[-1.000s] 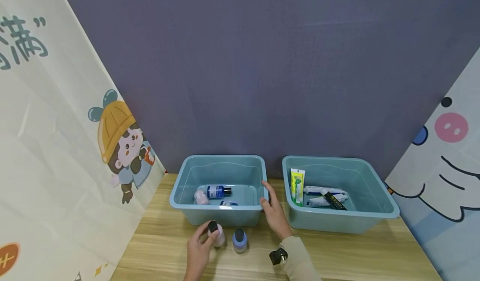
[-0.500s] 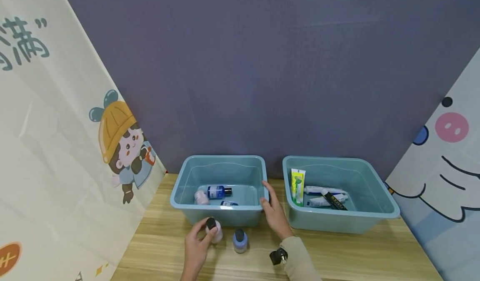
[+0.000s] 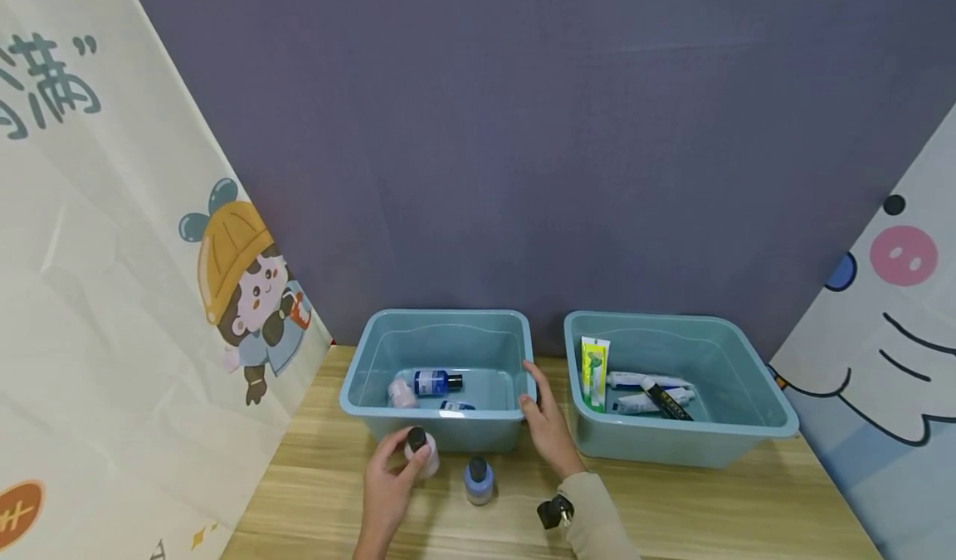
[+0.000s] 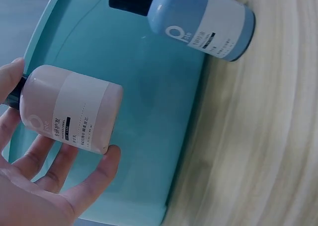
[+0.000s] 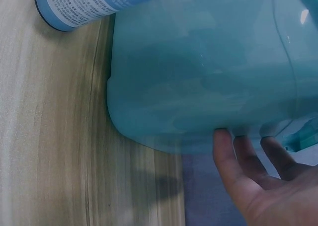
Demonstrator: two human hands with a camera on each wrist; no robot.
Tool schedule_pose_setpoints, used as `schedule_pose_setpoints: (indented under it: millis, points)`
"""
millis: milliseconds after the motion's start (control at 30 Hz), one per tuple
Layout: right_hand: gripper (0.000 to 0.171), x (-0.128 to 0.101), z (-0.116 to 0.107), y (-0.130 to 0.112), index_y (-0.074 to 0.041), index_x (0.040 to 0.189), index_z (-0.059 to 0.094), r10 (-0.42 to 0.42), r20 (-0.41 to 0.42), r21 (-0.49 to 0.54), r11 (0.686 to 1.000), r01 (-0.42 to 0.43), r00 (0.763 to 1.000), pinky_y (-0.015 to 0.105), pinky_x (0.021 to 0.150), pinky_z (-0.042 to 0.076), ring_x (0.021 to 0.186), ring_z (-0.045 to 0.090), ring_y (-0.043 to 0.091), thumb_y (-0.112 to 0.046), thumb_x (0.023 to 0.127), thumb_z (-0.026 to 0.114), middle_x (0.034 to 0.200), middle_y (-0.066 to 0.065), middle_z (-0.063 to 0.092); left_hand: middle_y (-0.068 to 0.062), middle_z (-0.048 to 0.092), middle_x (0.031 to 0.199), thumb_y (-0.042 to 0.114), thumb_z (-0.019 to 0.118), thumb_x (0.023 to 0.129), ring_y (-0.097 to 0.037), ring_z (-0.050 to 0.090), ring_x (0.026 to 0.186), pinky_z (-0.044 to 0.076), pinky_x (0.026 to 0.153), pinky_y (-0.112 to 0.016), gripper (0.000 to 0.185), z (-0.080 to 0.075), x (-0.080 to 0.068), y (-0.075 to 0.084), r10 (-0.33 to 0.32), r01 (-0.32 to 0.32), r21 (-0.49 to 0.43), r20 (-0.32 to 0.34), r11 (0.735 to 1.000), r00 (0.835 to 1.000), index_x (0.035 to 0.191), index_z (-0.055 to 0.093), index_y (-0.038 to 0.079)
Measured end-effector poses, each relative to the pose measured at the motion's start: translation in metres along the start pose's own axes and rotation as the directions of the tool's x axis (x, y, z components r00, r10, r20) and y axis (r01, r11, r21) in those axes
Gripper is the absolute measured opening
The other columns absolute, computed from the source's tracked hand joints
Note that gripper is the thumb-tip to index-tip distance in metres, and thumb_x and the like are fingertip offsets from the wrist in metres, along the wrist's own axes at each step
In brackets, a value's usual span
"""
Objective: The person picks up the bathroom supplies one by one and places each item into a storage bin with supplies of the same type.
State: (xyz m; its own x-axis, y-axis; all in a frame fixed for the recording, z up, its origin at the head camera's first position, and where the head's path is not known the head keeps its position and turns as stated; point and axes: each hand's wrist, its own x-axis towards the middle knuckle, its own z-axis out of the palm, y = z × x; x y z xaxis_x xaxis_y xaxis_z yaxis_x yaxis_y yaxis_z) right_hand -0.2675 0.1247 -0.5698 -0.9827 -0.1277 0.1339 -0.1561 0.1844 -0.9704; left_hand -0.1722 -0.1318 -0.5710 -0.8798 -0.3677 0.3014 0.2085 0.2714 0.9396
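Observation:
A pink bottle with a black cap and white label (image 4: 72,109) is in my left hand (image 3: 386,487), held by the thumb and fingers near the cap. In the head view it is raised just in front of the left teal plastic bin (image 3: 466,415). My right hand (image 3: 551,434) holds this bin at its right side, thumb and forefinger at the rim. Other fingertips (image 5: 222,132) touch the outer wall in the right wrist view. A blue bottle with a black cap (image 3: 478,483) stands upright on the table, right of the pink bottle.
Inside the left bin lie a blue bottle (image 3: 431,382), a pink bottle (image 3: 402,394) and another dark-blue item. A second teal bin (image 3: 687,427) at right holds several tubes, including a yellow-green one (image 3: 594,373). Behind both rises a dark panel (image 3: 478,170).
My left hand has moved slightly left and toward the bin with the pink bottle, lifting it. The right hand stays on the bin's rim, and the standing blue bottle has not moved.

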Motion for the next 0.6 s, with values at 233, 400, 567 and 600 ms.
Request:
schedule_pose_setpoints:
  millis: [233, 400, 567, 600]
  points:
    - [0.053, 0.000, 0.000, 0.000, -0.043, 0.159, 0.027, -0.007, 0.000, 0.013, 1.000, 0.007, 1.000, 0.066, 0.115, 0.031, 0.149, 0.033, 0.037, -0.034, 0.110, 0.045, 0.170, 0.004, 0.021, 0.004, 0.069, 0.107, 0.005, 0.081, 0.084, -0.003, 0.061, 0.096, 0.058, 0.072, -0.027, 0.030, -0.004, 0.004, 0.005, -0.003, 0.003, -0.015, -0.013, 1.000, 1.000, 0.113, 0.075, 0.009]
    - [0.053, -0.001, 0.000, -0.001, -0.042, 0.159, 0.026, -0.015, 0.002, 0.014, 1.000, 0.015, 1.000, 0.066, 0.116, 0.031, 0.150, 0.032, 0.036, -0.032, 0.110, 0.045, 0.171, 0.005, 0.021, 0.004, 0.069, 0.106, 0.006, 0.081, 0.085, -0.003, 0.060, 0.096, 0.057, 0.072, -0.027, 0.029, -0.006, 0.005, 0.010, 0.004, -0.004, -0.001, -0.022, 1.000, 1.000, 0.113, 0.075, 0.009]
    - [0.053, -0.001, 0.000, -0.002, -0.040, 0.160, 0.026, -0.012, 0.004, 0.015, 1.000, 0.012, 1.000, 0.055, 0.103, 0.044, 0.134, 0.045, 0.036, -0.032, 0.110, 0.044, 0.167, 0.008, 0.027, -0.001, 0.069, 0.105, 0.006, 0.080, 0.086, -0.003, 0.059, 0.095, 0.057, 0.074, -0.025, 0.029, -0.006, 0.006, 0.016, 0.003, -0.004, -0.010, -0.026, 1.000, 1.000, 0.114, 0.074, 0.008]
    - [0.053, -0.001, 0.000, -0.002, -0.040, 0.160, 0.026, -0.009, 0.004, 0.016, 1.000, 0.009, 1.000, 0.052, 0.100, 0.045, 0.130, 0.046, 0.035, -0.032, 0.110, 0.044, 0.166, 0.009, 0.028, -0.001, 0.069, 0.105, 0.006, 0.080, 0.086, -0.004, 0.059, 0.095, 0.057, 0.074, -0.025, 0.029, -0.006, 0.006, 0.017, 0.002, -0.003, -0.011, -0.026, 1.000, 1.000, 0.114, 0.074, 0.008]
